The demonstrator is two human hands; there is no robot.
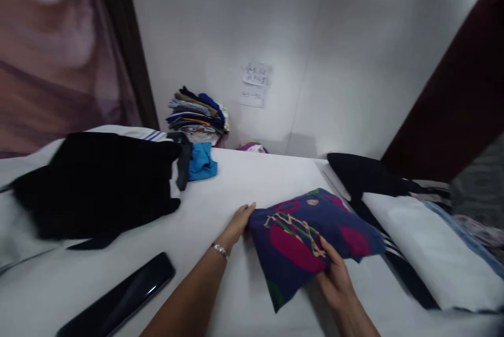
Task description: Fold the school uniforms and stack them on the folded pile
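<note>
Glossy slab phone (122, 297) flat on white bench (220, 190). Right hand (334, 279) gripping near edge of soft navy print cloth (299, 242), left hand (238, 224) holding its left corner. Folded, roughly rectangular, over mid-bench, long axis left-right, one corner toward wearer.

Folded navy cloth (311, 229) with magenta patches, tilted over white tabletop (255, 179).

On table (255, 179): phone (118, 297) left (garment (110, 185) behind), clothes (433, 253) right; cloth (331, 216) held above, between.

Seemingly "45-50" on the lower wall note (252, 97), upper note (255, 74) blurred.
</note>
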